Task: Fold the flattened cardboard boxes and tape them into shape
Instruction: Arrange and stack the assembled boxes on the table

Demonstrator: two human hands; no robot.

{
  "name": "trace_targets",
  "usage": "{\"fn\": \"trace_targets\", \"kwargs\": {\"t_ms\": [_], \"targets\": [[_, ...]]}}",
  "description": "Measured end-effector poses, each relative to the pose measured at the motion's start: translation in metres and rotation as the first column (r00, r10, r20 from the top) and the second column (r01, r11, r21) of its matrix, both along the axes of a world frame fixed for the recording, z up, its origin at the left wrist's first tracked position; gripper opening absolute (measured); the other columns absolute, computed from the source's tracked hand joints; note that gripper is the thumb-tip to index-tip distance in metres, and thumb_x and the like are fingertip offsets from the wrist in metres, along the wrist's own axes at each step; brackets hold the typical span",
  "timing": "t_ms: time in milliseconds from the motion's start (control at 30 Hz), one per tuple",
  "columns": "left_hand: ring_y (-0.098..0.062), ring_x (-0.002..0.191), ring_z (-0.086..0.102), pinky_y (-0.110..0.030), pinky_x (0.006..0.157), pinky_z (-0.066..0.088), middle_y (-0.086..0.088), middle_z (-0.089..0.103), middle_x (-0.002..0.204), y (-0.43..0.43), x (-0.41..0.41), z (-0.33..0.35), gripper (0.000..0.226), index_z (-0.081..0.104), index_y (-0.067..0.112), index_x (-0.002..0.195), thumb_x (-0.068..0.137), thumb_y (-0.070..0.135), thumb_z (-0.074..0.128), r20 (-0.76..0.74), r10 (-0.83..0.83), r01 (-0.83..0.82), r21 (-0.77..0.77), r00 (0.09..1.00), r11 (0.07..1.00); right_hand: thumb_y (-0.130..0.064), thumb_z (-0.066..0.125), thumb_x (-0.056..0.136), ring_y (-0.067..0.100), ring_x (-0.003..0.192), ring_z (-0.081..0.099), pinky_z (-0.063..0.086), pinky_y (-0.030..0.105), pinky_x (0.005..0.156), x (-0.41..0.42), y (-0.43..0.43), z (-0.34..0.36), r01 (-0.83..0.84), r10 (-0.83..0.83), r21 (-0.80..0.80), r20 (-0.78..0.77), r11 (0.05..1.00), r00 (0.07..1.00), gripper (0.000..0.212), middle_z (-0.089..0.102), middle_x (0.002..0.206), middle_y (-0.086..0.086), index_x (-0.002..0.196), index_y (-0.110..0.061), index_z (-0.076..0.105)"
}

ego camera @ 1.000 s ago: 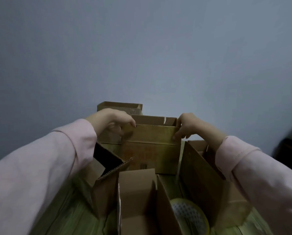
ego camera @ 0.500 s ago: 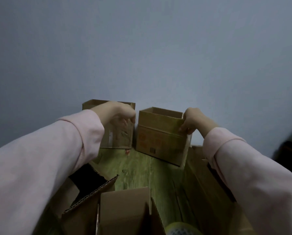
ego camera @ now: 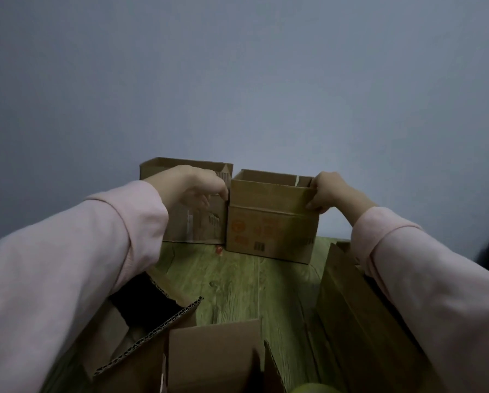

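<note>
Between the fingers: open-topped cardboard box [ego camera: 269,231], upright on the desk [ego camera: 237,279]. Top right corner pinched by fingers of the right hand [ego camera: 330,191]. At top left corner, curled fingers of the left hand [ego camera: 193,188], grip impossible to tell. Behind those fingers, second box [ego camera: 192,225], touching the first.

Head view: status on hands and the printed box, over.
Left hand and right hand pinch the printed box at its top corners. Box upright, top open, beside a second box. Open cartons crowd the near table.
</note>
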State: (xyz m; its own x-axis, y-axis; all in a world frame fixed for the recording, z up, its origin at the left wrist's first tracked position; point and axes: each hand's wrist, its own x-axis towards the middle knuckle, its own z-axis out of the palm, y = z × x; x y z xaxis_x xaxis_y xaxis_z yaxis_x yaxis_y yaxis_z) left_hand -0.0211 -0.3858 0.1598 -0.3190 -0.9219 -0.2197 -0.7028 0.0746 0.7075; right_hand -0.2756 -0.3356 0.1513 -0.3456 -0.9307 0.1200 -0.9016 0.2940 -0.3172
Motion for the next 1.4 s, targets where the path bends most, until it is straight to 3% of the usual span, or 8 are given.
{"fn": "trace_targets", "kwargs": {"t_ms": [200, 367, 700, 867, 1000, 1200, 1300, 1400], "targets": [[-0.035, 0.125, 0.047, -0.043, 0.103, 0.044, -0.024, 0.036, 0.143, 0.002, -0.004, 0.001, 0.06, 0.026, 0.004, 0.144, 0.093, 0.016, 0.055, 0.027, -0.03, 0.031, -0.042, 0.999, 0.999, -0.01, 0.071, 0.08, 0.03, 0.091, 0.065, 0.056, 0.038, 0.082, 0.001, -0.01, -0.009, 0.037, -0.041, -0.06, -0.076, 0.998, 0.996, 0.038, 0.062, 0.11, 0.017, 0.114, -0.001, 0.057], [-0.035, 0.123, 0.049, -0.043, 0.102, 0.044, -0.024, 0.035, 0.144, 0.022, -0.014, 0.011, 0.06, 0.027, 0.001, 0.143, 0.093, 0.017, 0.055, 0.073, -0.092, 0.098, -0.08, 0.993, 0.992, -0.013, 0.071, 0.082, 0.037, 0.109, 0.057, 0.054, 0.048, 0.087, -0.004, 0.019, 0.012, -0.023, 0.022, 0.009, 0.129, 1.0, 0.991, 0.09, 0.038, 0.142, 0.02, 0.149, -0.012, 0.012], [-0.019, 0.12, 0.049, -0.03, 0.098, 0.046, -0.007, 0.044, 0.141, 0.147, -0.067, 0.049, 0.046, 0.039, 0.011, 0.142, 0.096, 0.012, 0.049, 0.144, -0.503, 0.516, -0.075, 0.852, 0.853, -0.029, 0.063, 0.089, 0.02, 0.105, 0.062, 0.057, 0.037, 0.08, 0.019, 0.171, 0.077, -0.203, 0.196, 0.082, 0.089, 0.976, 0.977, 0.046, 0.062, 0.122, 0.009, 0.13, -0.01, 0.053], [-0.02, 0.131, 0.041, -0.029, 0.1, 0.044, -0.004, 0.038, 0.146, 0.195, -0.066, 0.047, 0.052, 0.037, 0.018, 0.143, 0.094, 0.015, 0.053, 0.284, -0.581, 0.622, -0.077, 0.763, 0.779, -0.06, 0.058, 0.08, 0.01, 0.109, 0.053, 0.041, 0.027, 0.091, 0.044, 0.253, 0.056, -0.262, 0.306, 0.261, -0.146, 0.929, 0.941, 0.057, 0.059, 0.121, -0.008, 0.124, -0.023, 0.06], [-0.022, 0.13, 0.042, -0.029, 0.095, 0.047, -0.004, 0.036, 0.147, 0.223, -0.066, 0.034, 0.052, 0.038, 0.021, 0.143, 0.094, 0.013, 0.052, 0.375, -0.586, 0.648, -0.054, 0.718, 0.759, -0.071, 0.059, 0.069, 0.011, 0.098, 0.058, 0.045, 0.025, 0.085, 0.058, 0.295, 0.027, -0.272, 0.313, 0.298, -0.101, 0.915, 0.944, 0.064, 0.064, 0.112, -0.008, 0.112, -0.025, 0.066], [-0.02, 0.122, 0.047, -0.022, 0.084, 0.047, -0.003, 0.04, 0.143, 0.238, -0.037, 0.046, 0.047, 0.04, 0.018, 0.142, 0.095, 0.015, 0.049, 0.381, -0.514, 0.592, -0.116, 0.768, 0.798, -0.057, 0.069, 0.075, 0.012, 0.083, 0.053, 0.048, 0.042, 0.084, 0.052, 0.296, -0.012, -0.165, 0.179, 0.079, -0.231, 0.983, 0.956, 0.039, 0.055, 0.082, -0.013, 0.091, -0.025, 0.055], [-0.021, 0.126, 0.046, -0.028, 0.095, 0.045, -0.005, 0.044, 0.141, 0.242, -0.009, 0.048, 0.044, 0.043, 0.016, 0.139, 0.095, 0.011, 0.048, 0.388, -0.446, 0.542, -0.181, 0.806, 0.821, -0.044, 0.072, 0.078, 0.011, 0.081, 0.053, 0.046, 0.024, 0.069, 0.049, 0.294, -0.016, -0.191, 0.199, 0.062, -0.154, 0.98, 0.968, 0.031, 0.057, 0.085, -0.008, 0.094, -0.02, 0.061], [-0.022, 0.123, 0.048, -0.03, 0.096, 0.046, -0.006, 0.048, 0.137, 0.247, 0.014, 0.041, 0.04, 0.049, 0.013, 0.134, 0.094, 0.008, 0.048, 0.485, -0.399, 0.532, -0.17, 0.778, 0.83, -0.039, 0.068, 0.084, 0.009, 0.083, 0.052, 0.045, 0.024, 0.073, 0.06, 0.299, -0.021, -0.276, 0.251, -0.146, -0.166, 0.95, 0.954, 0.024, 0.059, 0.091, -0.006, 0.097, -0.019, 0.063]]}}
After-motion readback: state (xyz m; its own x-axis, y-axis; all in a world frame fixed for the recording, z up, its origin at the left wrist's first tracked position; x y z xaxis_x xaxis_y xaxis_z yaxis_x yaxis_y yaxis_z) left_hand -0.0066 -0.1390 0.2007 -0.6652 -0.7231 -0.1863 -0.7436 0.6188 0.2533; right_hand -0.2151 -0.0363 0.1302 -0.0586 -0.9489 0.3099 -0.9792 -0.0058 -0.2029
